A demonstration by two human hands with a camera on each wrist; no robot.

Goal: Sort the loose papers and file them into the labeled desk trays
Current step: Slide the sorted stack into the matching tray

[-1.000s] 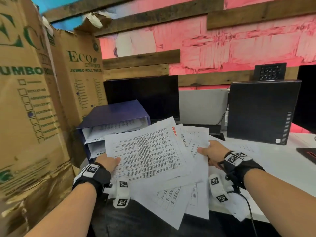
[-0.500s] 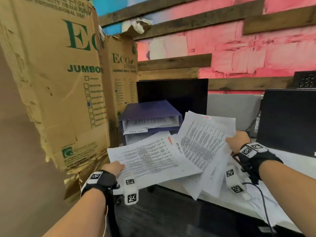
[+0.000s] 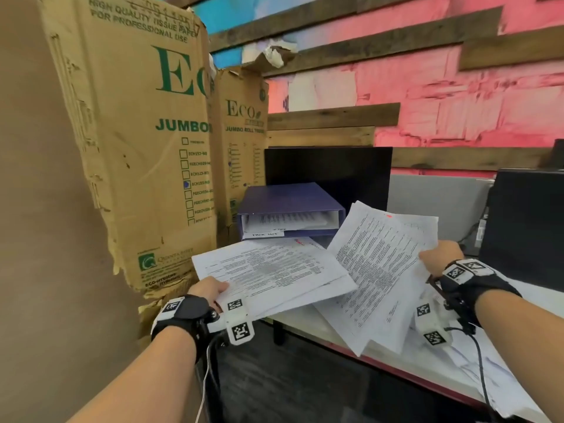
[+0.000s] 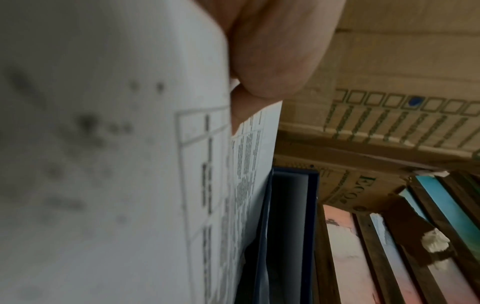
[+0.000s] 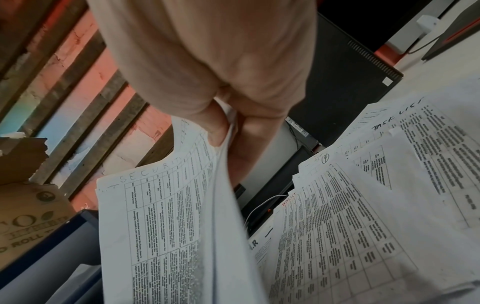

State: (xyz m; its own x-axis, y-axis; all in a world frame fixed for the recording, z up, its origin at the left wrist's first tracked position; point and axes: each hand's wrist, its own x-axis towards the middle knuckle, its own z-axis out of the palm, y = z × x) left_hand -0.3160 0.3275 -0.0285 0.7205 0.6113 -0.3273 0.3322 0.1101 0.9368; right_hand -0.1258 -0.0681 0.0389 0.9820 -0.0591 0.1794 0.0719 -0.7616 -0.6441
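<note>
Loose papers point(image 3: 268, 270), split into two sheaves, hung above the counter point(image 3: 396, 367) before the blue trays point(image 3: 290, 209); left hand point(image 3: 207, 290) and right hand point(image 3: 441, 254) each had fingers clamped on a sheaf. Feeding the left sheaf in level, edge first, looked wisest.

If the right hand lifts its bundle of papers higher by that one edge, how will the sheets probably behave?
The bundle of papers is probably floppy: its lower corners already droop toward the desk. The right hand pinches only one edge, and the sheets sit fanned and unfastened as far as visible, so some may slide out. They look light.
</note>
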